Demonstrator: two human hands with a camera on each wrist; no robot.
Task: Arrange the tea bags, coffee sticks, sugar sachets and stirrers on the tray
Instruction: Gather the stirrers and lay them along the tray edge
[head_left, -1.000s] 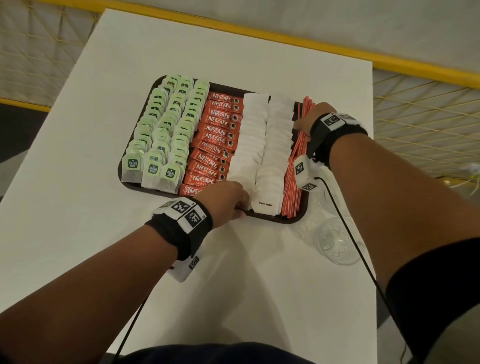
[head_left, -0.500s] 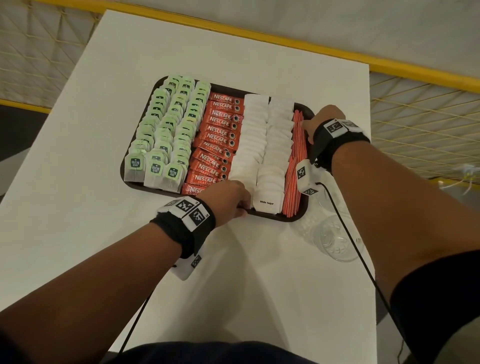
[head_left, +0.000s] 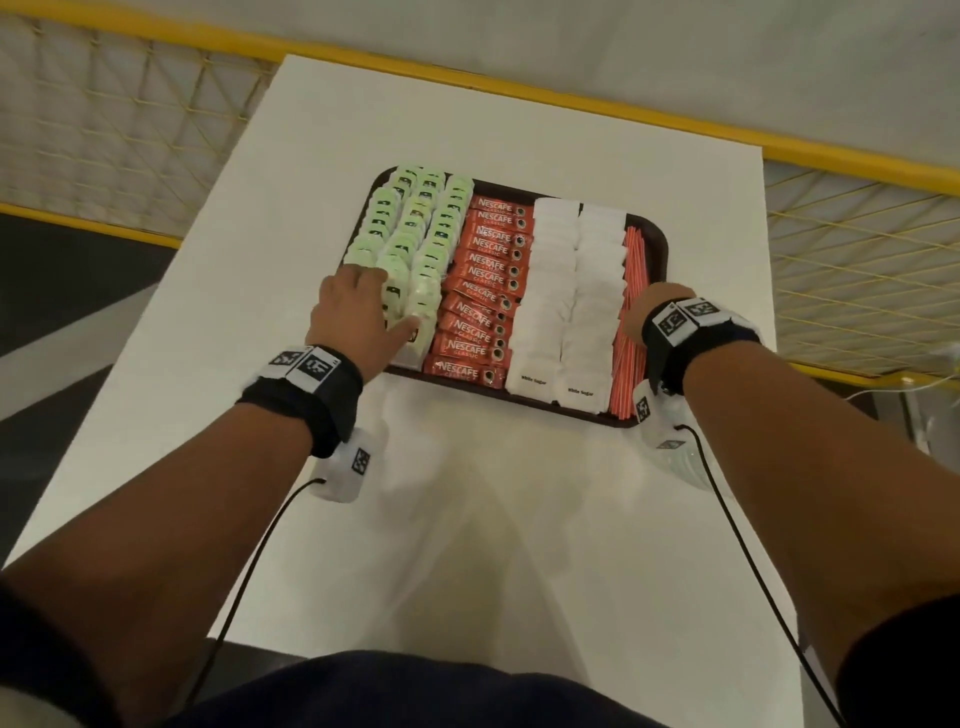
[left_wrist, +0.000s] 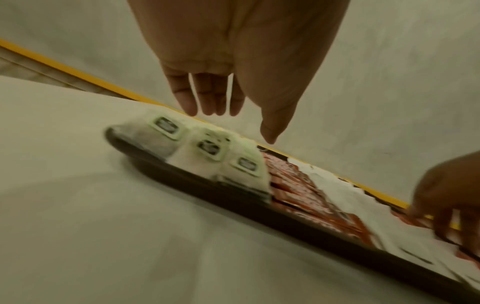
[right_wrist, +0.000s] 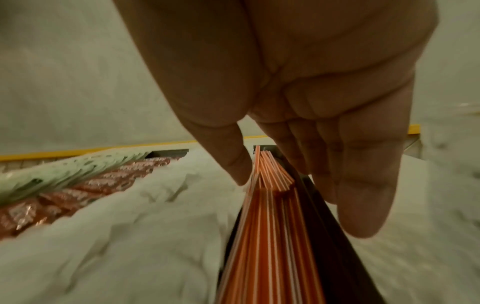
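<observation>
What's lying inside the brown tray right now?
The tray holds green tea bags, red coffee sticks, white sugar sachets and orange stirrers. The left hand covers some near tea bags; the tray floor is hidden.

Left hand (head_left: 358, 312) covers near tea bags (head_left: 410, 234) at tray's (head_left: 655, 244) near-left corner, right hand's (head_left: 638, 314) fingers hidden behind wristband, left-wrist view motion-blurred, sachet print unreadable.

Dim, warm, yellowish light with soft shadows fanning across the white table (head_left: 467, 545) below the tray (head_left: 655, 244). Both wrist views are smeared by motion blur — edges bend with wide-angle distortion — and noise is faint.
</observation>
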